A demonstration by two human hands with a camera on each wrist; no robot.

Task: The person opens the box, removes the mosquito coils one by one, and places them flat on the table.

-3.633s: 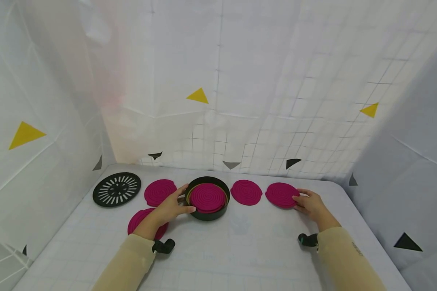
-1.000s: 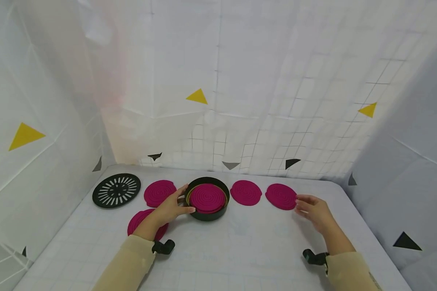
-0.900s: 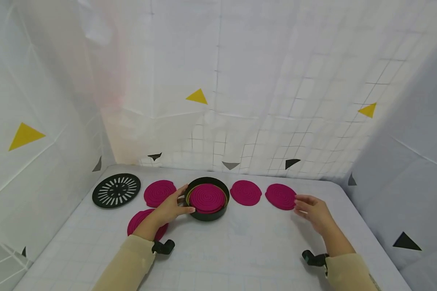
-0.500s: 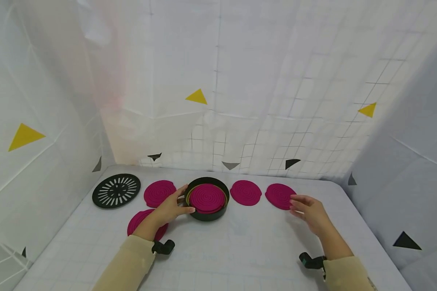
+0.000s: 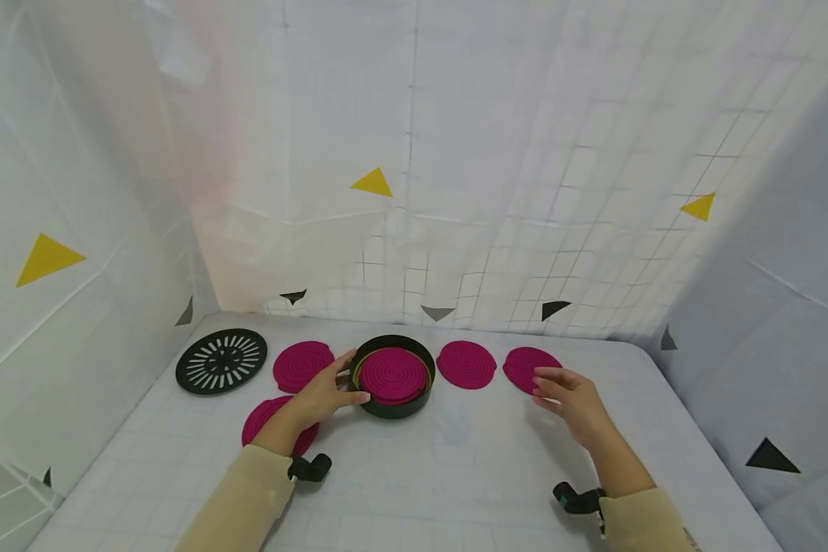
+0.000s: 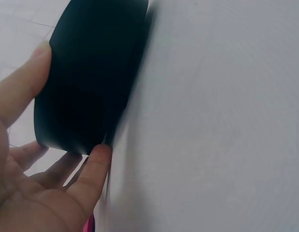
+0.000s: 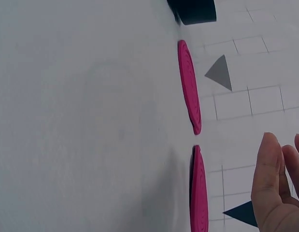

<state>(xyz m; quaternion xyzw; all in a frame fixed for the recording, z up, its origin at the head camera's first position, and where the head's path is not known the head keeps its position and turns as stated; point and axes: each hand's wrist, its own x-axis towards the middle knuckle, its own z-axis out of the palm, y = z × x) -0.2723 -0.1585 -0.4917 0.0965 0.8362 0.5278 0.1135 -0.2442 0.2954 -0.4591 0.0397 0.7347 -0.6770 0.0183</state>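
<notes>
My left hand (image 5: 320, 395) grips the left side of a black round coaster holder (image 5: 395, 411); in the left wrist view, fingers and thumb span the holder's dark wall (image 6: 86, 77). Inside it lies a magenta spiral coaster (image 5: 393, 376), with a yellowish edge showing around it. The right hand (image 5: 573, 402) hovers with loosely bent fingers over the near right part of the rightmost magenta coaster (image 5: 523, 368), holding nothing. In the right wrist view, that hand (image 7: 277, 183) appears apart from the coaster (image 7: 199, 193).
Another magenta coaster (image 5: 466, 365) lies just right of the holder. Two more, one behind (image 5: 303, 366) and one partly covered by the left wrist (image 5: 258, 422), lie to the left. A black slotted disc (image 5: 221, 362) sits at the far left. White sheeting (image 5: 497, 192) surrounds the table.
The right hand has let go of the rightmost coaster's edge, drawn back slightly, then moved left over it. That coaster stays flat. The left hand and holder have not moved.
</notes>
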